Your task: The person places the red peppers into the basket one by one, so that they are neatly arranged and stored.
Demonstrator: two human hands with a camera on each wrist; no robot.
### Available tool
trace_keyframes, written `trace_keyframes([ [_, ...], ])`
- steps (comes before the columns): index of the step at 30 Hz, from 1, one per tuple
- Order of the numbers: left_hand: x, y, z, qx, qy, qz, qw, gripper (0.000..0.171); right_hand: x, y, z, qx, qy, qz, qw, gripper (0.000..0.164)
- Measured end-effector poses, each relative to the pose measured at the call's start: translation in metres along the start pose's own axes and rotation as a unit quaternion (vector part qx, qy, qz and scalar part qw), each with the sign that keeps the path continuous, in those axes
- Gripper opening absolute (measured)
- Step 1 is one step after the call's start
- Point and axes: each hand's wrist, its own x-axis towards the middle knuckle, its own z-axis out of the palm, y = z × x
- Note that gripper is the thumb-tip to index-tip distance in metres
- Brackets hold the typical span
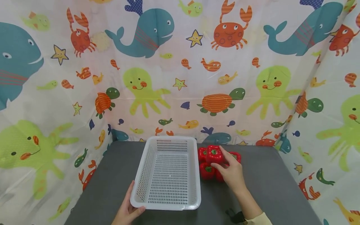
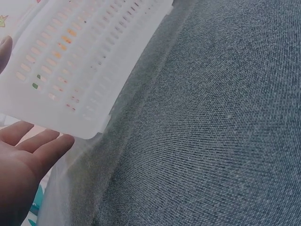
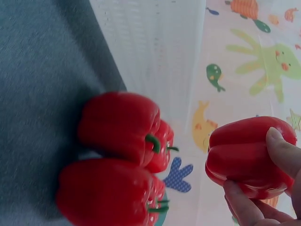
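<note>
A white perforated plastic basket (image 1: pixel 168 204) stands on the dark grey table, with nothing inside it. At its front left corner my left hand (image 1: pixel 128 204) holds the rim, thumb over the edge; in the left wrist view the fingers (image 2: pixel 44 143) lie against the basket's (image 2: pixel 94 117) outer side. My right hand (image 1: pixel 232 172) pinches a red bell pepper (image 1: pixel 214 153) between thumb and fingers. In the right wrist view this pepper (image 3: pixel 244 153) is lifted above the others. Several more red bell peppers (image 1: pixel 207 171) lie on the table below it, right of the basket.
A fabric with printed sea animals (image 1: pixel 216 103) hangs behind the table and along both sides. The dark grey tabletop (image 1: pixel 270 184) extends to the right of the peppers. Near the right wrist lies a small black strap-like thing (image 1: pixel 235 216).
</note>
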Motion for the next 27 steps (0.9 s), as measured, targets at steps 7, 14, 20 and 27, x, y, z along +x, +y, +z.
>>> trace_keyframes([
  [7,0.001,0.0,-0.001,0.003,0.009,0.002,1.0,0.107,0.001,-0.013,0.016,0.03,-0.014,-0.008,0.999,0.081],
  [14,0.001,-0.002,0.0,0.003,0.012,-0.002,0.9999,0.107,0.0,-0.019,0.034,0.028,-0.028,-0.007,0.999,0.079],
  [20,0.0,0.0,0.0,0.006,0.007,-0.004,0.9999,0.107,0.001,-0.026,0.046,0.02,-0.035,-0.01,0.999,0.079],
  [27,0.001,-0.001,0.0,0.018,0.016,0.003,0.9997,0.107,0.008,-0.039,0.053,0.04,-0.046,-0.021,0.998,0.08],
])
